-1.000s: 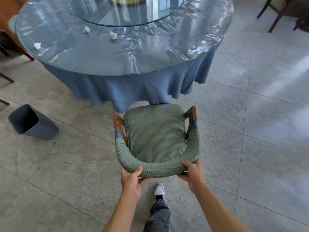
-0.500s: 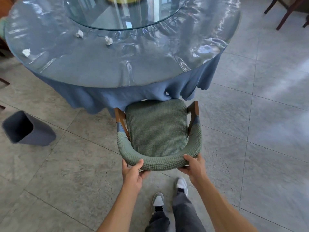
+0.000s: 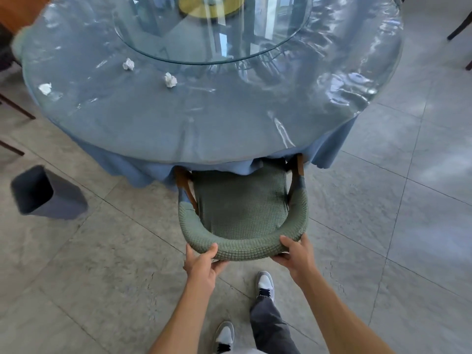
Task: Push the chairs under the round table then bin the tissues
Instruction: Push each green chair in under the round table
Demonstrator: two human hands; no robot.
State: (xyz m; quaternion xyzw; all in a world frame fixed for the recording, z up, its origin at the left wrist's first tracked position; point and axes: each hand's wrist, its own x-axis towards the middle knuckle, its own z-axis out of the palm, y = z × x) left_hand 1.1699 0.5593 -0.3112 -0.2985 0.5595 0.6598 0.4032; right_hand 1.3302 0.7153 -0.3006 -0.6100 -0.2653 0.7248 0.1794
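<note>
The chair [image 3: 242, 208] stood with its seat front under the table [image 3: 204, 118] edge. Left hand [image 3: 201, 267] and right hand [image 3: 296, 256] each curled closed around its backrest. Three tissues [image 3: 170, 79] lay on the table; the bin [image 3: 43, 194] sat left on the floor.

text: none legible | labels: none | brands: none | numbers: none | signs: none

a glass turntable [image 3: 212, 29] and grey floor tiles [image 3: 383, 226] are in view.
</note>
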